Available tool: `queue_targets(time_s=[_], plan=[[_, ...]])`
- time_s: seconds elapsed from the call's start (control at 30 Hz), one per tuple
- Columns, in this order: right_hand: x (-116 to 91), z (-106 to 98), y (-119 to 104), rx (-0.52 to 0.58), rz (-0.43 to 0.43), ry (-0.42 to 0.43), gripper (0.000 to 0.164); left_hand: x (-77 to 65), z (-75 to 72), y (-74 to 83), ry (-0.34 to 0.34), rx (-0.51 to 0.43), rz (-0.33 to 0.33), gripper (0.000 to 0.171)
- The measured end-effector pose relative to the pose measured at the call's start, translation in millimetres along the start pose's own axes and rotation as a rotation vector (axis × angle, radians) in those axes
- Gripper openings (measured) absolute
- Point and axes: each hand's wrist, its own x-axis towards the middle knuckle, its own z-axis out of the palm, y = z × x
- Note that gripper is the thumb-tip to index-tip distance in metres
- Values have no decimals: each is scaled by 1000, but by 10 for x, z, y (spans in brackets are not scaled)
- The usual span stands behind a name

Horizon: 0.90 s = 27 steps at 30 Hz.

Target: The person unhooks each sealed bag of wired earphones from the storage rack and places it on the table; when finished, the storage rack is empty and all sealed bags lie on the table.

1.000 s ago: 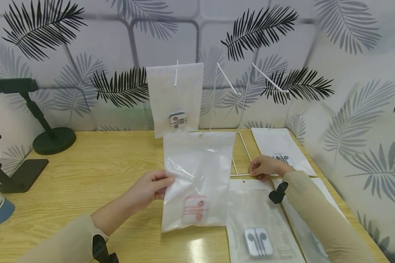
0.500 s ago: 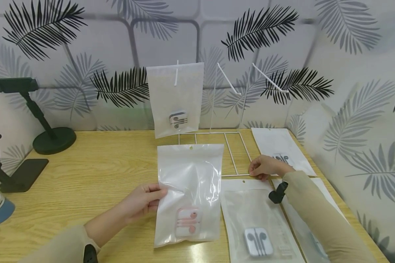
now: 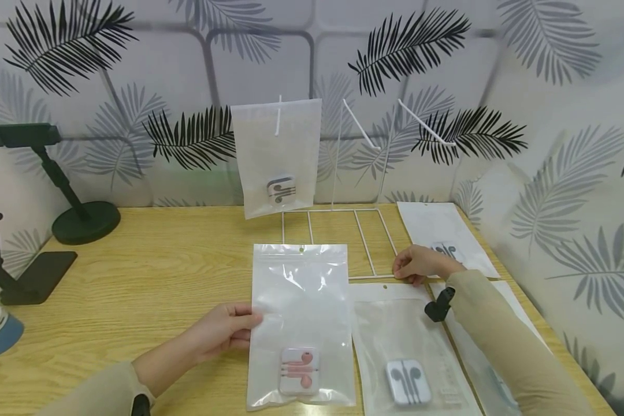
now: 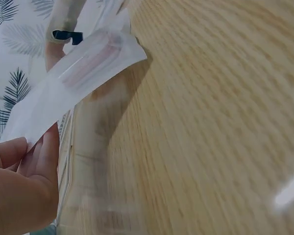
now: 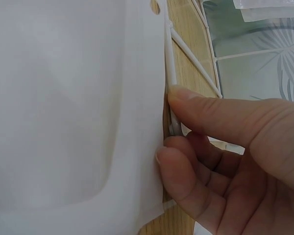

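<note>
My left hand pinches the left edge of a clear-fronted white zip bag. Boxed pink earphones show at its bottom. In the left wrist view this bag tilts above the tabletop, thumb on one face and fingers behind. My right hand pinches the front right corner of a white wire rack; the right wrist view has its rod between thumb and fingers. Another bag with dark-corded earphones hangs from the rack's left hook.
Two bare hooks, one in the middle and one at right, jut forward. Bagged grey earphones lie at front right, with other bags along the right edge. Phone stands and a blue-sided round container are at left.
My left hand has lowered the bag with pink earphones toward me, away from the rack, and turned its face more upward. The right hand stays at the rack corner.
</note>
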Motion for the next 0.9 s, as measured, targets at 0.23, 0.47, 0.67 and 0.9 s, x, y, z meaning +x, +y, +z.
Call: queue_targets(time_s=[0.23, 0.47, 0.67, 0.9], plan=[[-6, 8, 3, 18, -13, -13, 6, -28, 10, -51, -4, 114, -1, 35], [-21, 3, -14, 15, -5, -9, 6, -51, 8, -96, -41, 229, -13, 27], [-22, 4, -9, 18, -3, -8, 6, -35, 2, -125, -91, 282, -18, 27], [-40, 3, -22, 18, 0, -7, 6, -5, -3, -152, -68, 438, -28, 25]])
